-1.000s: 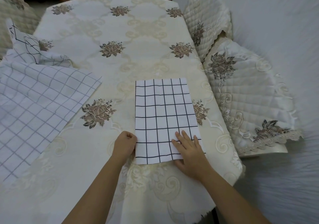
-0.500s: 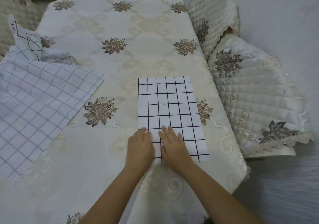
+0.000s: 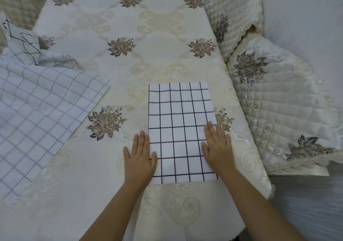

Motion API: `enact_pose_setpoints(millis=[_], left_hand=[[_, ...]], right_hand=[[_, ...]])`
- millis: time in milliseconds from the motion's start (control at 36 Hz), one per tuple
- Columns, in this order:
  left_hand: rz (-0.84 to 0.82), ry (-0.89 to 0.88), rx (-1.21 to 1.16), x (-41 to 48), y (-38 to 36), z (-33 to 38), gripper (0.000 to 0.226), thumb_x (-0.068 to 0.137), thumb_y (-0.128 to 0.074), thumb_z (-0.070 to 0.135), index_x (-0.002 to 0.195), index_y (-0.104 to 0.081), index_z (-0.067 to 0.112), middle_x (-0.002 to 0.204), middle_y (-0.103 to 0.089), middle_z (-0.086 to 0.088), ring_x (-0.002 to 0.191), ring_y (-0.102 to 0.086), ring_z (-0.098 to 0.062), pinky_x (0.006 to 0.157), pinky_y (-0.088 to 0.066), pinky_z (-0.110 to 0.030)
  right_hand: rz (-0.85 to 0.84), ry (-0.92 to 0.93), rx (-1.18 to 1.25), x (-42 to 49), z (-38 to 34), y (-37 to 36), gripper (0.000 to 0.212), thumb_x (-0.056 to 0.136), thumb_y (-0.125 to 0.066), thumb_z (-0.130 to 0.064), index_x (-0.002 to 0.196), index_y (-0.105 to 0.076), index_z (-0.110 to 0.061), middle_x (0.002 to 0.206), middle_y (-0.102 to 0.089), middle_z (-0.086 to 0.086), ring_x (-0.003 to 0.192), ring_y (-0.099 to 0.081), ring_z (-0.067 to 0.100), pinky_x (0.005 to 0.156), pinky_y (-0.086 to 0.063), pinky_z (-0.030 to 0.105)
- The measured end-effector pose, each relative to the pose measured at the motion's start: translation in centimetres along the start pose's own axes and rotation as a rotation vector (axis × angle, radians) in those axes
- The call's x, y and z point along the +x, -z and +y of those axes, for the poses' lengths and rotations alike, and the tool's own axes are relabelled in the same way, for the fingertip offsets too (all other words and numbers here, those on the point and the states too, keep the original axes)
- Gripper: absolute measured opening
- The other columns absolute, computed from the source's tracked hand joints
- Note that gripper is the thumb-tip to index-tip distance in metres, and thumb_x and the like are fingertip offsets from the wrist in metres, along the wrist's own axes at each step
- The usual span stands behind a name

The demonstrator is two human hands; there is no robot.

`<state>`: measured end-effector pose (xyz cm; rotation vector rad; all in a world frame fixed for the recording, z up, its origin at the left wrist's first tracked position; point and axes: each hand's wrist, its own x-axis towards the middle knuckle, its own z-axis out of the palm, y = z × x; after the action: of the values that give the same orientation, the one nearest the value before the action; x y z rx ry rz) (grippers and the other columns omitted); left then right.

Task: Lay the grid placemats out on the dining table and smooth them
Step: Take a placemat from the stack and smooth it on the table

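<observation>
Head cam, looking down along dining table [image 3: 157, 58], cream embroidered cloth over all of it. Next in size: big pale grid cloth [image 3: 42, 114] at L, draped over table's L side, slightly rippled, well apart from both hands. At R, quilted chair covers [image 3: 282, 99], just beside table's edge. Then grid placemat [image 3: 178, 118], black lines on white, flat on table toward R front corner, long side running away from viewer, near edge close to table's front. Far L, crumpled grid piece [image 3: 26, 43], bunched up beyond big cloth, prob another mat, not laid yet.

Smallest: L hand [image 3: 139, 157], palm down, fingers straight & together, straddling mat's L edge, thumb on mat, rest on tablecloth. R hand [image 3: 218, 148] likewise flat, on mat's R edge, a bit blurred. Nothing gripped by either; just pressing.

Step in hand, by the look: smoothing this mat, palms out at its two sides. Near flat already, faint ripple toward far end. Next, prob: slide palms fwd along both edges to far corners, light even pressure, w/o dragging mat askew; then over to crumpled piece at L.
</observation>
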<state>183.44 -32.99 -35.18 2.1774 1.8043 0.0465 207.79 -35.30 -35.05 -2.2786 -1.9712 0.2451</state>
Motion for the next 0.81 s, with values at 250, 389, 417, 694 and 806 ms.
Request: enact_pose_setpoints(millis=[250,389,417,694,806], left_hand=[[0.057,-0.141,-0.114,4.9,1.1,4.2,0.056,0.076,-0.039,-0.005,0.132,-0.040,-0.008,0.142,-0.037,-0.029,0.133,-0.032,-0.042,0.101,-0.023,-0.060],[-0.046,-0.183,-0.032,7.2,-0.1,5.2,0.055,0.097,-0.015,0.025,0.149,-0.002,0.010,0.156,0.009,-0.004,0.137,0.021,-0.011,0.115,0.007,-0.041],[-0.035,-0.172,-0.007,7.4,-0.1,4.9,0.058,0.094,-0.009,0.030,0.149,-0.006,0.010,0.156,0.006,-0.003,0.138,0.017,-0.013,0.114,0.005,-0.041],[0.010,-0.003,0.006,11.1,1.4,1.6,0.076,0.080,0.002,0.046,0.149,-0.007,0.016,0.157,0.002,0.003,0.144,0.007,-0.012,0.115,-0.002,-0.049],[0.036,0.013,0.004,12.4,2.0,0.5,0.073,0.082,0.003,0.044,0.150,-0.004,0.018,0.158,0.003,0.004,0.145,0.006,-0.012,0.115,0.000,-0.049]], right_hand=[[0.027,0.039,-0.002,4.7,-5.6,0.3,0.054,0.085,-0.033,-0.030,0.129,-0.052,-0.004,0.137,-0.051,0.012,0.125,-0.049,0.036,0.090,-0.040,0.064],[-0.067,0.149,0.017,5.7,-8.1,-1.3,0.051,0.087,-0.032,-0.028,0.132,-0.052,-0.013,0.140,-0.049,0.003,0.129,-0.047,0.026,0.094,-0.044,0.054],[-0.055,0.171,0.015,5.9,-7.7,-1.4,0.050,0.089,-0.032,-0.030,0.133,-0.050,-0.015,0.142,-0.047,0.002,0.131,-0.044,0.025,0.098,-0.040,0.053],[-0.066,0.060,0.066,10.6,-1.8,0.0,0.062,0.089,-0.015,-0.041,0.146,-0.025,-0.019,0.155,-0.019,-0.004,0.143,-0.017,0.025,0.111,-0.019,0.054],[-0.027,-0.020,0.044,12.1,0.4,0.8,0.061,0.090,-0.017,-0.039,0.143,-0.034,-0.014,0.152,-0.029,0.002,0.141,-0.026,0.029,0.106,-0.026,0.059]])
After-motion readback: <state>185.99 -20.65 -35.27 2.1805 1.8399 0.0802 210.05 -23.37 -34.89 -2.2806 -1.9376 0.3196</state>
